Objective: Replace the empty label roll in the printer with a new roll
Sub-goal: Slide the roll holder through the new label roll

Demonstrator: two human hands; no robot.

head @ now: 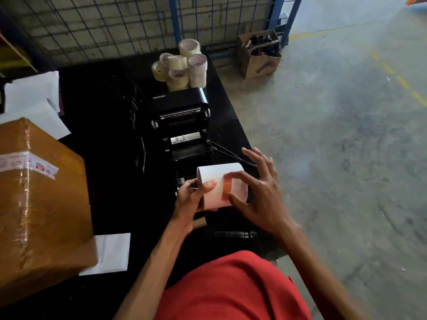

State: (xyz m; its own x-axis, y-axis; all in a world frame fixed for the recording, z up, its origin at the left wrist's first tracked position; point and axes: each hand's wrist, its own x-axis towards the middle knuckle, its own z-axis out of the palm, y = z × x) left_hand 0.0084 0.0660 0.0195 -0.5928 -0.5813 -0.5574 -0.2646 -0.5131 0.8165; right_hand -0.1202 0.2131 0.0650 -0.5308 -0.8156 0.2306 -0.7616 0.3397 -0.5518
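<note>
A black label printer [182,121] stands open on the black table [104,139], its lid tipped back. Just in front of it I hold a new white label roll [219,174] sealed with a strip of red tape [227,185]. My left hand [191,199] grips the roll's left end, thumb on top. My right hand [258,192] rests on the roll's right side, its fingertips at the red tape. A bare brown cardboard core [199,222] lies on the table below my left hand.
Several rolls of clear tape [182,65] are stacked behind the printer. A large taped cardboard box [39,204] sits at the left, with white sheets [34,98] behind it and a sheet [111,252] beside it. A small open box [258,54] stands on the concrete floor.
</note>
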